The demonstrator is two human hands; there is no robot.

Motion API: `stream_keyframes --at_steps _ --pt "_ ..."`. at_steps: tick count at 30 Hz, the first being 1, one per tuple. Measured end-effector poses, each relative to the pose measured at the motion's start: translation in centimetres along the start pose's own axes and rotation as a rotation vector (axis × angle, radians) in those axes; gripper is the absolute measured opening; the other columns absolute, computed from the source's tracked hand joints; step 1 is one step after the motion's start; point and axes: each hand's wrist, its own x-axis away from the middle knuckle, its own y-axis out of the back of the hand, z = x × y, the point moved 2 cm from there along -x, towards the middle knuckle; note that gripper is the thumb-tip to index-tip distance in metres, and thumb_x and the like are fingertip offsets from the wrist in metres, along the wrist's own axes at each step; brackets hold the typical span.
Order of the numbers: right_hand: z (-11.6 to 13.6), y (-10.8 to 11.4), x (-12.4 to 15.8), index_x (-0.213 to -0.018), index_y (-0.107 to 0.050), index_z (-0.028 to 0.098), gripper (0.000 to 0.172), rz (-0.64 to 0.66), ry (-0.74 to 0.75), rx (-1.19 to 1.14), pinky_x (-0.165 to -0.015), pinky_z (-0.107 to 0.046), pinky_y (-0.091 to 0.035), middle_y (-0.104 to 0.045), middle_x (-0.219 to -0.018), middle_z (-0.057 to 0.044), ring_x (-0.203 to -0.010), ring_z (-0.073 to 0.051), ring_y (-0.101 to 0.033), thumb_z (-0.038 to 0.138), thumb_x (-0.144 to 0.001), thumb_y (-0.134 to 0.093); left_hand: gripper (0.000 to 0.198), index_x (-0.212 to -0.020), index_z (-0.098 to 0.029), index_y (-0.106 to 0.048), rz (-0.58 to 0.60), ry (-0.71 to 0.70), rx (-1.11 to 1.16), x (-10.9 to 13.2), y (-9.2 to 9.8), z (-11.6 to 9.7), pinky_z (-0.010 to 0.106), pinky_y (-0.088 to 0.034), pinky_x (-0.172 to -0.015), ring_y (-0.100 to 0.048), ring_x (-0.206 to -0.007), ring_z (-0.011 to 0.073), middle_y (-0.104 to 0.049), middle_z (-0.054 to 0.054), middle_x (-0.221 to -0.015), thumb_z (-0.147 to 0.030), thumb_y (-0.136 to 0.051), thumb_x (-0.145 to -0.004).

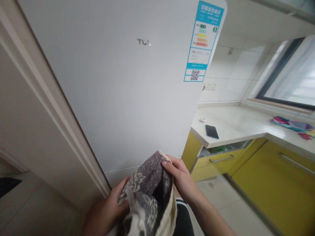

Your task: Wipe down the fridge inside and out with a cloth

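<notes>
A grey patterned towel (150,178) with a cream edge hangs bunched between my two hands, low in the view. My right hand (179,173) pinches its upper right corner, the thumb lying on top of the cloth. On the other side, my left hand (117,198) is closed round the towel's left part, its fingers partly hidden by folds. Just beyond the cloth rises the white door of a fridge (128,98), with TCL lettering and a blue energy label (204,41) near its right edge.
Right of the fridge, a white countertop (236,121) carries a dark phone (212,131), a small white object (202,120) and several colourful cloths (291,124). Yellow cabinets (278,177) with metal handles stand below. A door frame (49,98) runs along the left.
</notes>
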Motion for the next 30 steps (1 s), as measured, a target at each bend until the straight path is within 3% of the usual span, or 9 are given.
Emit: stream_keyframes --at_steps 4,8,12,16,19,21,24,27,30 --pt "1.0 -0.3 -0.7 -0.087 -0.076 0.018 0.039 0.05 0.019 0.044 -0.081 -0.028 -0.043 -0.067 -0.084 -0.002 -0.086 -0.019 -0.056 0.056 -0.094 -0.073 0.059 -0.102 -0.024 -0.085 -0.116 -0.121 -0.158 -2.1 0.8 -3.5 0.044 -0.059 -0.108 -0.076 -0.115 0.0357 -0.083 0.011 -0.115 -0.071 -0.087 -0.067" --pt "2.1 0.0 -1.0 -0.086 -0.075 0.018 0.04 0.101 0.099 0.135 -0.082 -0.027 -0.043 -0.066 -0.087 -0.002 -0.087 -0.019 -0.055 0.057 -0.096 -0.071 0.054 -0.101 -0.024 -0.086 0.003 -0.107 -0.222 -2.6 2.0 -5.6 0.038 -0.062 -0.1 -0.077 -0.107 0.0321 -0.084 0.008 -0.11 -0.072 -0.079 -0.076" --pt "1.9 0.3 -1.5 -0.084 -0.075 0.019 0.041 0.107 0.111 0.151 -0.079 -0.027 -0.042 -0.065 -0.084 -0.001 -0.084 -0.018 -0.054 0.058 -0.096 -0.071 0.053 -0.102 -0.024 -0.085 0.135 -0.026 -0.216 -2.7 2.7 -5.4 0.036 -0.064 -0.093 -0.078 -0.103 0.0319 -0.084 0.008 -0.11 -0.069 -0.079 -0.076" --pt "1.1 1.3 -2.5 -0.084 -0.077 0.02 0.039 0.013 0.101 0.072 -0.08 -0.028 -0.044 -0.069 -0.084 -0.002 -0.084 -0.019 -0.057 0.058 -0.09 -0.078 0.061 -0.11 -0.022 -0.083 0.083 0.015 -0.128 -3.2 3.0 -4.3 0.039 -0.064 -0.095 -0.078 -0.105 0.0321 -0.084 0.009 -0.109 -0.073 -0.075 -0.079" --pt "0.7 2.1 -3.4 -0.088 -0.079 0.02 0.038 -0.038 -0.002 -0.107 -0.082 -0.029 -0.047 -0.074 -0.084 -0.003 -0.084 -0.02 -0.063 0.056 -0.08 -0.087 0.069 -0.107 -0.022 -0.084 0.0 0.034 -0.228 -3.3 3.6 -2.9 0.044 -0.06 -0.104 -0.074 -0.117 0.0363 -0.083 0.011 -0.115 -0.078 -0.08 -0.067" --pt "0.7 2.7 -3.7 -0.086 -0.079 0.019 0.04 -0.067 -0.091 -0.212 -0.079 -0.03 -0.049 -0.075 -0.08 -0.004 -0.079 -0.021 -0.066 0.054 -0.073 -0.092 0.072 -0.101 -0.022 -0.084 0.02 0.096 -0.259 -2.9 4.1 -2.0 0.047 -0.06 -0.106 -0.075 -0.117 0.038 -0.083 0.011 -0.114 -0.08 -0.084 -0.059" --pt "0.9 3.8 -4.1 -0.081 -0.077 0.018 0.038 -0.136 -0.135 -0.251 -0.078 -0.03 -0.051 -0.076 -0.077 -0.004 -0.073 -0.02 -0.066 0.049 -0.068 -0.095 0.069 -0.105 -0.023 -0.083 0.055 0.199 -0.08 -2.2 4.8 -2.1 0.041 -0.065 -0.096 -0.078 -0.107 0.0338 -0.085 0.007 -0.109 -0.074 -0.09 -0.058" --pt "1.0 4.5 -4.3 -0.082 -0.076 0.018 0.031 -0.159 -0.148 -0.258 -0.08 -0.032 -0.053 -0.077 -0.08 -0.005 -0.076 -0.021 -0.069 0.043 -0.07 -0.091 0.068 -0.116 -0.021 -0.08 -0.106 0.29 0.257 -1.5 5.1 -3.9 0.035 -0.066 -0.09 -0.079 -0.106 0.0305 -0.084 0.009 -0.113 -0.056 -0.098 -0.061" --pt "0.3 4.2 -4.4 -0.087 -0.077 0.018 0.028 -0.116 -0.2 -0.308 -0.08 -0.034 -0.054 -0.079 -0.085 -0.005 -0.08 -0.023 -0.072 0.04 -0.072 -0.087 0.069 -0.119 -0.016 -0.078 -0.208 0.368 0.519 -1.1 4.9 -5.5 0.036 -0.068 -0.084 -0.081 -0.104 0.0329 -0.084 0.013 -0.111 -0.04 -0.1 -0.058"
